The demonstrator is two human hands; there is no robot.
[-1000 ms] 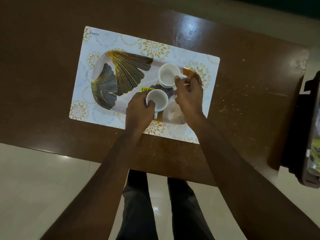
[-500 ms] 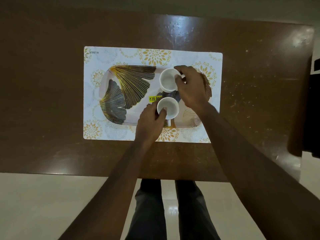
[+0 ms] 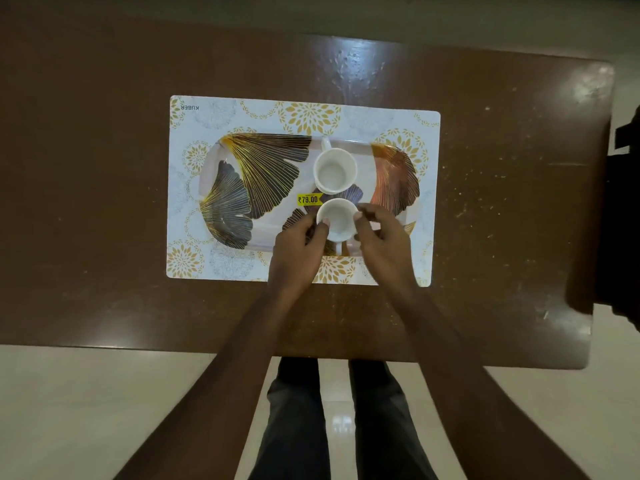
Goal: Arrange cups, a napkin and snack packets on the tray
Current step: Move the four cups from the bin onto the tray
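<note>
A tray (image 3: 256,174) printed with gold and dark leaves lies on a white placemat (image 3: 221,112). Two white cups stand on it, right of its middle. The far cup (image 3: 335,169) stands free, its handle pointing away from me. The near cup (image 3: 337,221) has its handle toward me. My left hand (image 3: 298,251) holds the near cup's left rim with thumb and fingers. My right hand (image 3: 382,244) touches its right rim with the fingertips. A yellow price sticker (image 3: 307,199) sits between the cups. No napkin or snack packets are in sight.
The placemat rests on a dark brown table (image 3: 502,202) whose near edge runs just above my legs. A dark object (image 3: 623,202) stands past the table's right edge. Pale tiled floor lies below.
My right hand has let go of the far cup and come back to the near cup's right rim. The far cup now stands alone. My left hand has stayed on the near cup.
</note>
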